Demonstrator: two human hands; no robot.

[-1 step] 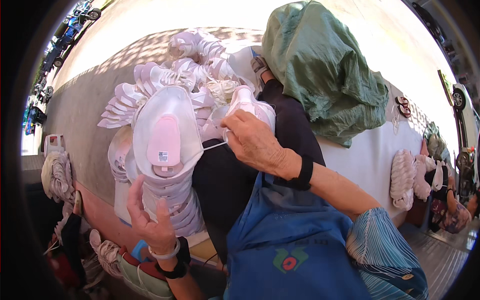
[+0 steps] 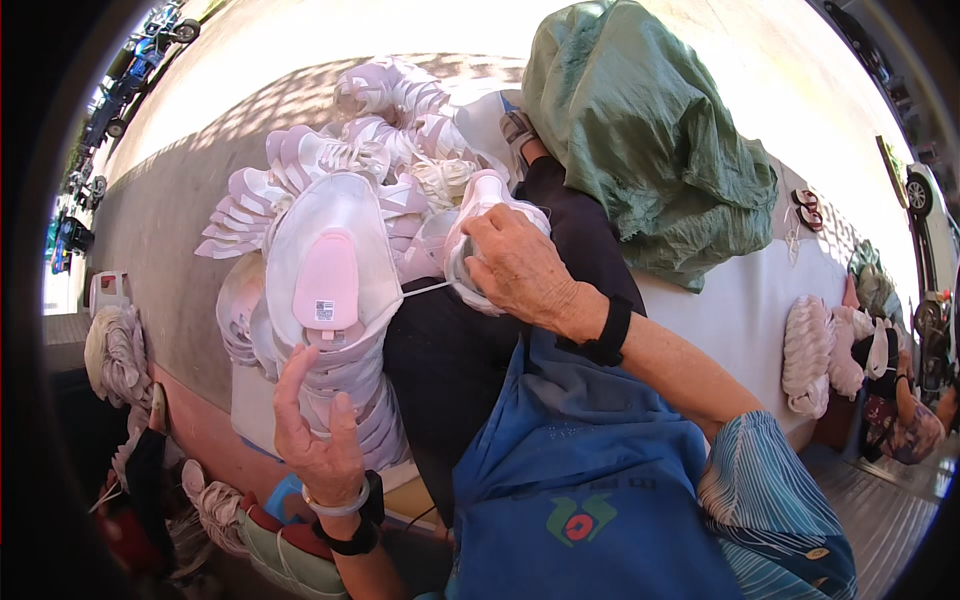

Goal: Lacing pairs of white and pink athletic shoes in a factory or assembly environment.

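My left hand (image 2: 322, 430) is open, index finger and thumb apart, at the front of a stack of pink-and-white shoe uppers (image 2: 355, 405); I see nothing in it. On that stack lies a white upper (image 2: 358, 215) with a pink tongue (image 2: 328, 280) facing up. My right hand (image 2: 530, 268) is closed over another pale pink shoe upper (image 2: 487, 186) by my thigh, its fingertips partly hidden. A thin white cord (image 2: 427, 288) stretches between the two uppers.
More uppers (image 2: 255, 190) fan out beyond, with bundled ones (image 2: 390, 90) farther off. A large green sack (image 2: 640, 140) stands at the far right. Tied bundles (image 2: 808, 350) lie to the right near another person (image 2: 905, 425). Laced uppers (image 2: 218, 510) sit at lower left.
My right hand has shifted right and slightly down, farther over the upper. The left hand has moved a little right, and the white upper on the stack has slid slightly.
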